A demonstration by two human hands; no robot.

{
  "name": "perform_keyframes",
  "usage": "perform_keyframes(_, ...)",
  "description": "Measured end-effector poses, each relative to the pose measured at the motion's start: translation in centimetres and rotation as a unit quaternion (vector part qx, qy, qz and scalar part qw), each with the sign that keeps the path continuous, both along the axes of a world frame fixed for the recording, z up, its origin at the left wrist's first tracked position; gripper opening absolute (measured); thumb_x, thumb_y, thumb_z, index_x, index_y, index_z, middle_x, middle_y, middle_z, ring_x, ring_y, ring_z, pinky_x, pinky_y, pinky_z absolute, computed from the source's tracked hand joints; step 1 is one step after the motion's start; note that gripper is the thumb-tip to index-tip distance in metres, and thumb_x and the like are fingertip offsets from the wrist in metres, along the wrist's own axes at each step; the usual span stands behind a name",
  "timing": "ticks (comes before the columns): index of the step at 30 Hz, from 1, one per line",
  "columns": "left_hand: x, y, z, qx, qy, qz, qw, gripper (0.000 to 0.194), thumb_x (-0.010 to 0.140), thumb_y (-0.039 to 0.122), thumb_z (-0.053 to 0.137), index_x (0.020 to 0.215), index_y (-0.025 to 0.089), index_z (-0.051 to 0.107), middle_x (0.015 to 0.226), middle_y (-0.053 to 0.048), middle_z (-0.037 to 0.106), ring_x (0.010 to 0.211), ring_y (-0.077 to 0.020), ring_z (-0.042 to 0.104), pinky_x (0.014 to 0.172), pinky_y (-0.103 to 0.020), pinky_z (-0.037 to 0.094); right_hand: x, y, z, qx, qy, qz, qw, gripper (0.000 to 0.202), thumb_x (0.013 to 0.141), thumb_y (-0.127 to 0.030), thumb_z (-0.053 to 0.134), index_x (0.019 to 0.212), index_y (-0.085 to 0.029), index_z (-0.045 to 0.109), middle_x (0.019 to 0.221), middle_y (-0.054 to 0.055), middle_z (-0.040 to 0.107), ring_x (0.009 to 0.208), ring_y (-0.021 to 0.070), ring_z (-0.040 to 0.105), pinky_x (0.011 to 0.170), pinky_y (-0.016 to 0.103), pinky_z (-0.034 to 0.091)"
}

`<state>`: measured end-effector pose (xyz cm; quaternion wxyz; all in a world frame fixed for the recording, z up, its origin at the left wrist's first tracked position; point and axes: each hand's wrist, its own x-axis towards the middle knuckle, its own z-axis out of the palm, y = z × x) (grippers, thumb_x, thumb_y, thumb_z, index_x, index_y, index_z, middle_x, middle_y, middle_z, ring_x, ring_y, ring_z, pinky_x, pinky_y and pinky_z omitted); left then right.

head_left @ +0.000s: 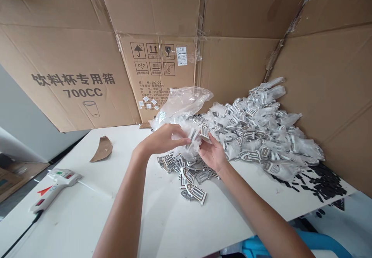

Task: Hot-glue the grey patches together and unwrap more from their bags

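Observation:
My left hand (167,138) is closed, thumb and fingers pinching a small clear plastic bag (190,149) that hangs between my hands. With my right hand (213,155) I grip a white and grey arch-shaped piece (204,129), patterned like a small window, between thumb and fingers at its lower end; the palm faces up beside the bag. Directly below lies a heap of loose arch-shaped pieces (196,192), unbagged. Behind my left hand rests a large crumpled clear bag (186,101). My right fingers are partly hidden by the piece and the bag.
A large pile of bagged pieces (252,130) fills the right of the white table (162,219). Black strips (325,182) lie near its right edge. On the left are a corded hot glue gun (55,188) and a cardboard scrap (102,148). Cardboard walls (232,64) stand behind.

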<state>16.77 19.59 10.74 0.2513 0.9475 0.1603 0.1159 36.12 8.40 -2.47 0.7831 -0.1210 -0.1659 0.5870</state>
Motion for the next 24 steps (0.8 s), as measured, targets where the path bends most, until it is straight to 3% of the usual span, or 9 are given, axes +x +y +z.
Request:
perform_keyframes(6, 0.20, 0.11, 0.17, 0.050, -0.046, 0.056, 0.996, 0.025, 0.095, 0.041, 0.065, 0.083, 0.028, 0.083, 0.096, -0.001, 0.080, 0.089, -0.0194, 0.070, 0.082, -0.033, 0.049, 0.22, -0.05, -0.45, -0.001, -0.024, 0.016, 1.000, 0.017, 0.100, -0.031, 0.073, 0.113, -0.021, 0.076, 0.109, 0.005, 0.083, 0.102, 0.0201, 0.078, 0.094, 0.037, 0.065)
perform_keyframes(12, 0.35, -0.25, 0.14, 0.042, -0.075, 0.086, 0.993, 0.013, 0.085, 0.030, 0.069, 0.079, 0.027, 0.081, 0.091, 0.001, 0.080, 0.089, -0.0201, 0.072, 0.084, -0.035, 0.052, 0.00, -0.07, -0.46, 0.005, -0.054, 0.029, 0.998, 0.015, 0.100, -0.030, 0.073, 0.113, -0.022, 0.075, 0.111, 0.005, 0.083, 0.104, 0.0209, 0.078, 0.091, 0.037, 0.065)
perform_keyframes(20, 0.19, -0.13, 0.18, 0.073, -0.073, 0.100, 0.990, 0.030, 0.095, 0.045, 0.064, 0.081, 0.028, 0.084, 0.092, -0.002, 0.079, 0.081, -0.0188, 0.069, 0.074, -0.035, 0.051, -0.51, -0.18, -0.29, -0.006, -0.077, 0.026, 0.997, 0.017, 0.096, -0.031, 0.078, 0.111, -0.024, 0.074, 0.112, 0.004, 0.083, 0.110, 0.0220, 0.077, 0.099, 0.040, 0.064)
perform_keyframes(24, 0.18, 0.00, 0.31, 0.067, -0.068, 0.082, 0.992, 0.026, 0.093, 0.048, 0.069, 0.085, 0.030, 0.085, 0.096, -0.001, 0.080, 0.083, -0.0188, 0.070, 0.076, -0.035, 0.051, -0.61, -0.15, -0.33, -0.001, -0.068, 0.024, 0.997, 0.016, 0.095, -0.030, 0.080, 0.109, -0.023, 0.075, 0.114, 0.004, 0.082, 0.112, 0.0217, 0.076, 0.104, 0.042, 0.063)
